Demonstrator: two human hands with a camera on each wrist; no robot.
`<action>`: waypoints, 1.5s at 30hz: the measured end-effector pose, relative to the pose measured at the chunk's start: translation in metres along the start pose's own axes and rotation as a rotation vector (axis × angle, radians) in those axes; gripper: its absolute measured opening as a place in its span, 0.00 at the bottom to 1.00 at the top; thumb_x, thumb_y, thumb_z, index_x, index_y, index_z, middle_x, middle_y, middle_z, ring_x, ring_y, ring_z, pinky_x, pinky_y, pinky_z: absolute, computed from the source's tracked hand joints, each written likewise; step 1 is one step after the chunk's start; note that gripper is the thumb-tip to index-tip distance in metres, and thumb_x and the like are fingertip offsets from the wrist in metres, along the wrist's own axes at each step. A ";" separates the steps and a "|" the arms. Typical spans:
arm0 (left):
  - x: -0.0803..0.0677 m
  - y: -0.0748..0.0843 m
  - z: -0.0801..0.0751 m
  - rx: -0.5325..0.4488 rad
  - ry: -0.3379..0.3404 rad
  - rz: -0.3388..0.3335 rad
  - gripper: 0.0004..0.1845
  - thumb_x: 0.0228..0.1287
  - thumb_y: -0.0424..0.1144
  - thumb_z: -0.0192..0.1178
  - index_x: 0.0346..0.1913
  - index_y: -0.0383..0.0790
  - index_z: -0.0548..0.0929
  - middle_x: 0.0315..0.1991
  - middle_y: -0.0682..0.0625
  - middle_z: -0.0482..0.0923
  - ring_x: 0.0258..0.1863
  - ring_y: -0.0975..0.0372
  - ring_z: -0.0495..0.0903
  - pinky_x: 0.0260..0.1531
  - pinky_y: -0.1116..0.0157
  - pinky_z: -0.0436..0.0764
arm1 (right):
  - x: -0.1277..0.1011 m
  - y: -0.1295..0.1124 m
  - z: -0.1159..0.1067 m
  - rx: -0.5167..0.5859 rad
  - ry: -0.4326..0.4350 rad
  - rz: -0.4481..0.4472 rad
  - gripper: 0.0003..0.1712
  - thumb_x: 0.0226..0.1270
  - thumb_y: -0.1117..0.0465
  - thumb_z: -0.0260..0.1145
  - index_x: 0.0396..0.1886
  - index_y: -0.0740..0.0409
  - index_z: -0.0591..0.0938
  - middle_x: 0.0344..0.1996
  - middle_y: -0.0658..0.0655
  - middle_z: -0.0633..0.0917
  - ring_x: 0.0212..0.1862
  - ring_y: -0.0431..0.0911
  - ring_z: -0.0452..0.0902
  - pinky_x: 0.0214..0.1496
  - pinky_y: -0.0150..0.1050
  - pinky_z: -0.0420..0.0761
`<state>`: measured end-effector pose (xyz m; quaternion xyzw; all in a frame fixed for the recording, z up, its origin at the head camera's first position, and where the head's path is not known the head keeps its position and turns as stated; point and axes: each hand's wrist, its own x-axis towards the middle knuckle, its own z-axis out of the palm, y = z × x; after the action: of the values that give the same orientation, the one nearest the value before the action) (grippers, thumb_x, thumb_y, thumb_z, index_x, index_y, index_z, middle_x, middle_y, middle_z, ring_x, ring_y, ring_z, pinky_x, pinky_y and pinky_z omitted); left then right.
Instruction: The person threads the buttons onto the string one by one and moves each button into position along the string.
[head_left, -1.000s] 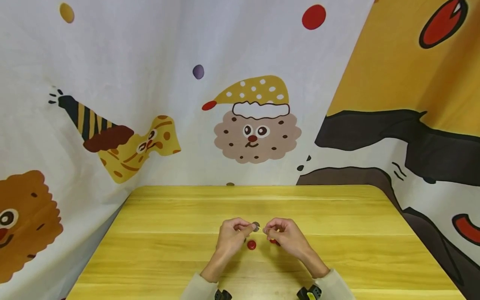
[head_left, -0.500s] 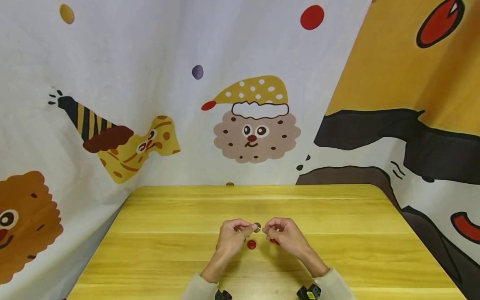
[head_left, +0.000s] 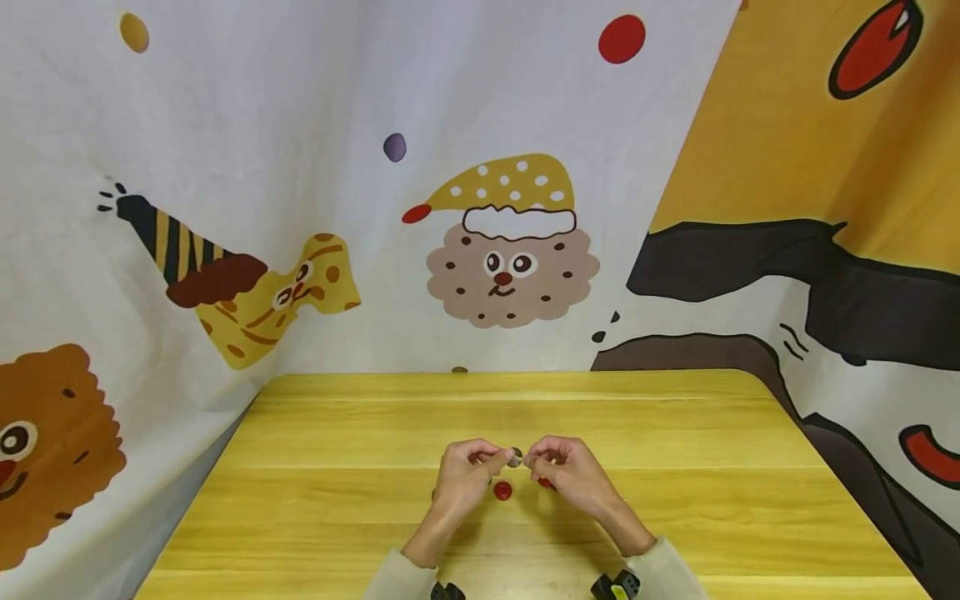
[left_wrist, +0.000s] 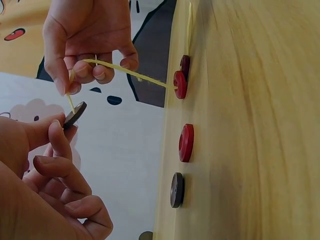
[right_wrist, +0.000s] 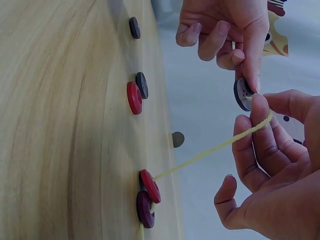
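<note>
My left hand pinches a dark grey button between thumb and forefinger, a little above the yellow wooden table. My right hand pinches the free end of a yellow string and holds its tip against that button. The string runs down to a red button and a dark red button threaded on it, both lying on the table below the right hand. A loose red button lies between my hands.
More loose buttons lie on the table: a dark grey one beside the red one, and another dark one farther off. A printed cartoon cloth hangs behind and beside the table.
My hands have drawn slightly closer together, bringing the string tip up to the dark grey button. The buttons on the table have not moved.
</note>
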<state>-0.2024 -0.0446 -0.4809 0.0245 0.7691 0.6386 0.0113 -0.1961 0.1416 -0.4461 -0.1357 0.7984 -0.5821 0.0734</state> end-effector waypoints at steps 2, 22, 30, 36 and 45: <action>0.000 0.000 0.000 0.002 -0.001 0.001 0.10 0.60 0.44 0.70 0.30 0.41 0.88 0.29 0.41 0.83 0.23 0.62 0.75 0.21 0.70 0.71 | 0.000 0.000 0.000 0.002 0.000 0.000 0.05 0.67 0.71 0.62 0.37 0.71 0.83 0.26 0.66 0.84 0.23 0.37 0.72 0.23 0.27 0.68; -0.006 -0.001 0.003 0.102 0.022 -0.021 0.10 0.59 0.51 0.70 0.29 0.48 0.89 0.27 0.49 0.82 0.26 0.62 0.75 0.35 0.54 0.61 | -0.004 0.001 0.003 -0.031 0.002 -0.014 0.04 0.67 0.71 0.63 0.36 0.66 0.83 0.29 0.57 0.85 0.27 0.40 0.76 0.28 0.32 0.76; -0.008 -0.001 0.004 0.091 0.031 -0.014 0.11 0.59 0.49 0.71 0.28 0.45 0.88 0.25 0.50 0.81 0.25 0.62 0.73 0.36 0.55 0.58 | -0.005 -0.002 0.006 -0.065 0.010 -0.034 0.03 0.67 0.71 0.63 0.35 0.66 0.83 0.28 0.57 0.85 0.26 0.39 0.76 0.28 0.31 0.75; -0.009 0.000 0.005 0.121 0.050 -0.038 0.11 0.58 0.51 0.71 0.27 0.49 0.88 0.24 0.51 0.82 0.25 0.62 0.73 0.39 0.49 0.54 | -0.006 -0.002 0.006 -0.052 0.017 -0.054 0.01 0.66 0.72 0.65 0.35 0.68 0.81 0.25 0.64 0.83 0.24 0.38 0.75 0.26 0.29 0.73; -0.010 0.002 0.006 0.071 0.025 -0.033 0.11 0.60 0.47 0.70 0.28 0.43 0.87 0.27 0.44 0.82 0.24 0.62 0.73 0.30 0.61 0.65 | 0.004 0.034 0.005 -0.028 0.014 -0.035 0.07 0.66 0.70 0.66 0.42 0.65 0.78 0.25 0.66 0.82 0.22 0.40 0.72 0.24 0.29 0.68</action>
<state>-0.1920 -0.0387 -0.4805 0.0041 0.7916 0.6109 0.0111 -0.2028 0.1456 -0.4797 -0.1467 0.8045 -0.5729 0.0555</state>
